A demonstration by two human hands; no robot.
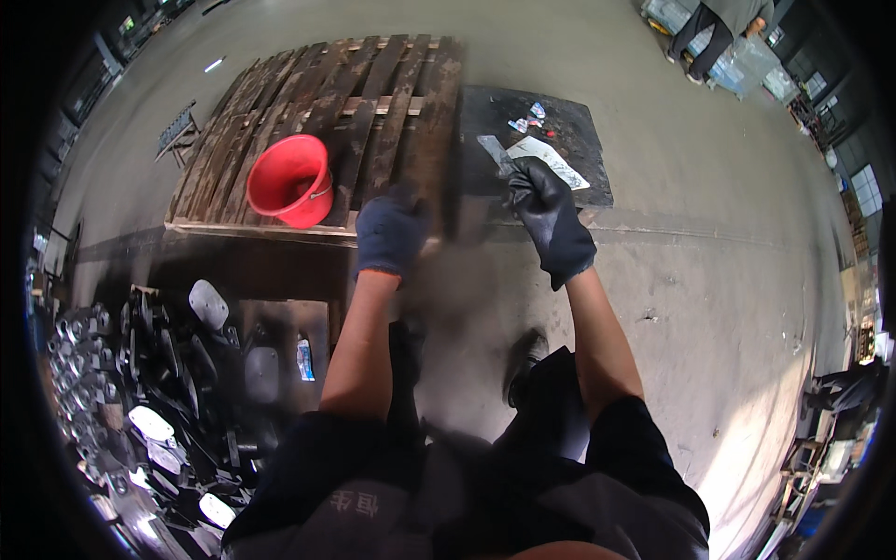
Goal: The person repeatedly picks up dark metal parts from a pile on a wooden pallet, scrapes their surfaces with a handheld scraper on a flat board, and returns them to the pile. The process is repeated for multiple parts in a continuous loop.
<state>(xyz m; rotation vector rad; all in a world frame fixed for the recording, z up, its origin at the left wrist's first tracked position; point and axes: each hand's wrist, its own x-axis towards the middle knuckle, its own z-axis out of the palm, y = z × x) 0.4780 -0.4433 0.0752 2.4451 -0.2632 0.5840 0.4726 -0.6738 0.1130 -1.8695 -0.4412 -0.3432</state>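
Observation:
My right hand [541, 201], in a dark glove, is closed on a flat grey blade-like strip [495, 152] that looks like a scraper. It is over the near edge of a dark board [485, 110]. A stained white sheet [560, 166] lies on that board just beyond the hand. My left hand [387, 233], in a dark blue glove, is at the near right corner of a wooden pallet [378, 70]. Its fingers are smeared by motion, so whether they hold anything is hidden. To its left a red bucket [322, 207] stands on the pallet.
Small wrappers [519, 124] and a red bit [551, 133] lie on the board. Black metal parts [159, 355] are heaped at lower left, beside a blue-and-white tube [305, 359]. Another person [714, 37] stands far right near wrapped goods [737, 70].

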